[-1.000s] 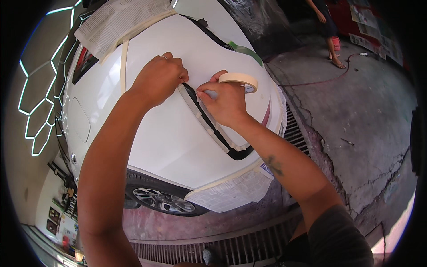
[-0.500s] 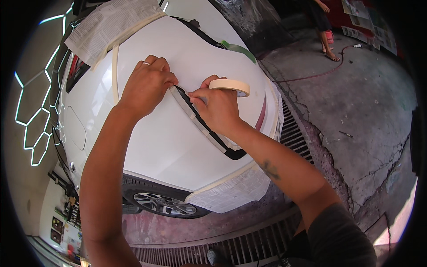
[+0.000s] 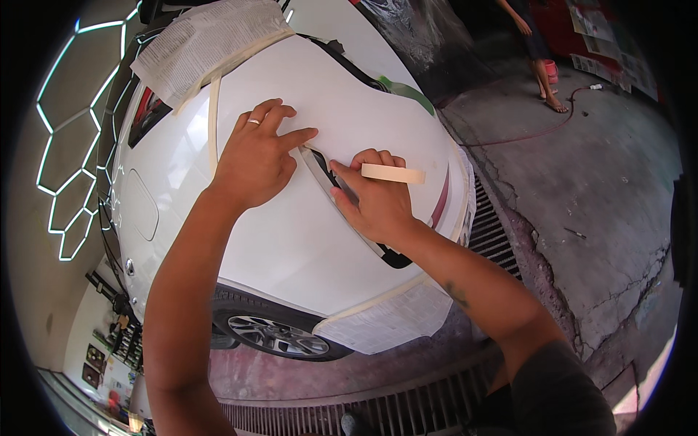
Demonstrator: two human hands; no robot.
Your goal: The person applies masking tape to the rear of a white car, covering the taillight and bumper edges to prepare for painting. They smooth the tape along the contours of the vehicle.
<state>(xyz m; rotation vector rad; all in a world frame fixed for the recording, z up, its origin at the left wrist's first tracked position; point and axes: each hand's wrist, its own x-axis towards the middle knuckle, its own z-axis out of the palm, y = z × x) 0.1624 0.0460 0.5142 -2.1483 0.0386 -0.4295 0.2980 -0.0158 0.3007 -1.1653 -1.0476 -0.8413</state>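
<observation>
A white car body [image 3: 269, 232] with a long dark slot [image 3: 395, 258], probably a light opening, lies under my hands. Pale masking tape [image 3: 325, 183] lines the slot's left edge. My left hand [image 3: 258, 160] is open at the slot's upper end, fingers spread, the index fingertip on or close to the tape's upper end. My right hand [image 3: 379, 207] carries a roll of masking tape [image 3: 393, 174], seen edge-on, held by its rear fingers. Its thumb and index finger are apart over the slot and hide its middle.
Taped newspaper [image 3: 211, 43] covers the car's upper part, and more paper [image 3: 389, 320] hangs beside the wheel [image 3: 276, 336]. A red hose [image 3: 527, 136] crosses the cracked floor near another person's legs [image 3: 547, 83]. A drain grate [image 3: 327, 410] runs below.
My left hand has gone from a pinch to spread fingers. My right thumb and index finger have parted, and the tape roll has turned edge-on. The whole view has shifted slightly.
</observation>
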